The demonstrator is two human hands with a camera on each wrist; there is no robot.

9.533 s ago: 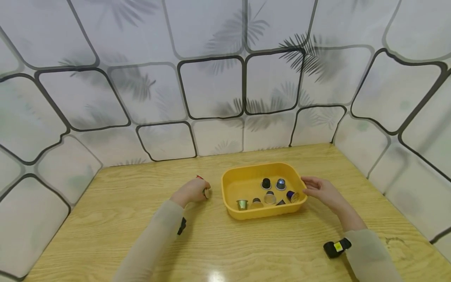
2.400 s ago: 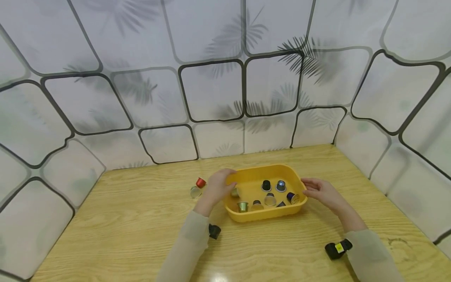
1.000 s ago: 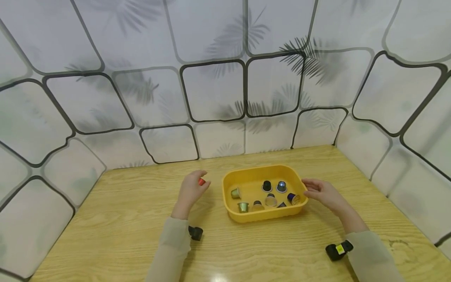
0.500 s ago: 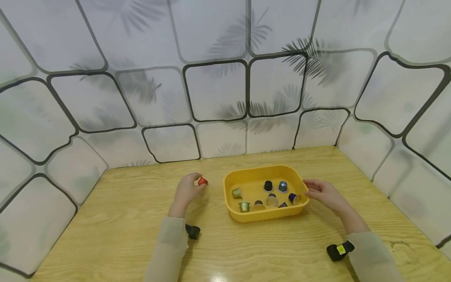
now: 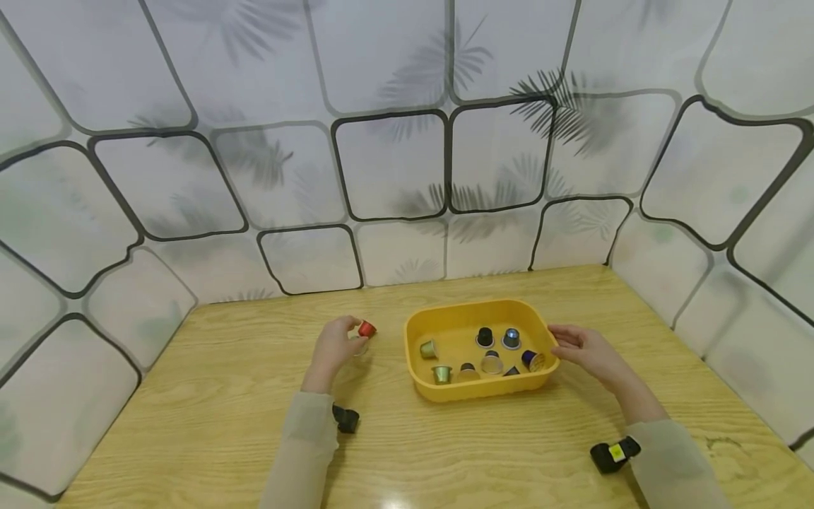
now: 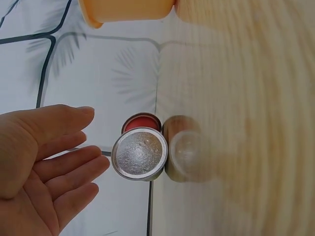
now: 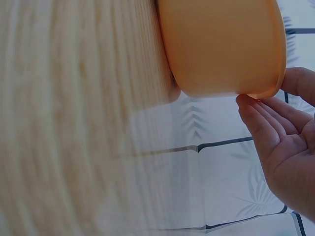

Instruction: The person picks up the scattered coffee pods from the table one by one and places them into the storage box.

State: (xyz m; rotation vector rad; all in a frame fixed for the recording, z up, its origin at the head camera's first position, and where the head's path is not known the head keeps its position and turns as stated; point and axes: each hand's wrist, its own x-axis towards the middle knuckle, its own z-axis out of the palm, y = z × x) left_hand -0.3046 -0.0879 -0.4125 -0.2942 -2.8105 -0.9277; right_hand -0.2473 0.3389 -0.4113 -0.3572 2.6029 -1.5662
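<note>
My left hand point(image 5: 333, 352) hovers just left of two coffee capsules on the table, fingers relaxed, thumb and fingers apart. The red capsule point(image 5: 367, 329) lies beyond the thumb. A silver-lidded capsule point(image 6: 140, 154) sits beside it, largely hidden by the thumb in the head view. The left wrist view shows a gap between the fingertips and both capsules. My right hand point(image 5: 586, 355) touches the right end of the yellow tray point(image 5: 483, 389), its fingers fairly straight against the rim. Inside the tray are several capsules, including a pale green one point(image 5: 429, 349) on its side.
More capsules in the tray include a black one point(image 5: 485, 337), a blue one point(image 5: 511, 338) and an upright green one point(image 5: 441, 375). The wooden table point(image 5: 210, 417) meets a patterned curtain point(image 5: 394, 251) at the back and sides.
A pale green capsule has gone into the tray's left end from my left hand. That hand has since moved back left to the red and silver-lidded capsules. My right hand has stayed at the rim.
</note>
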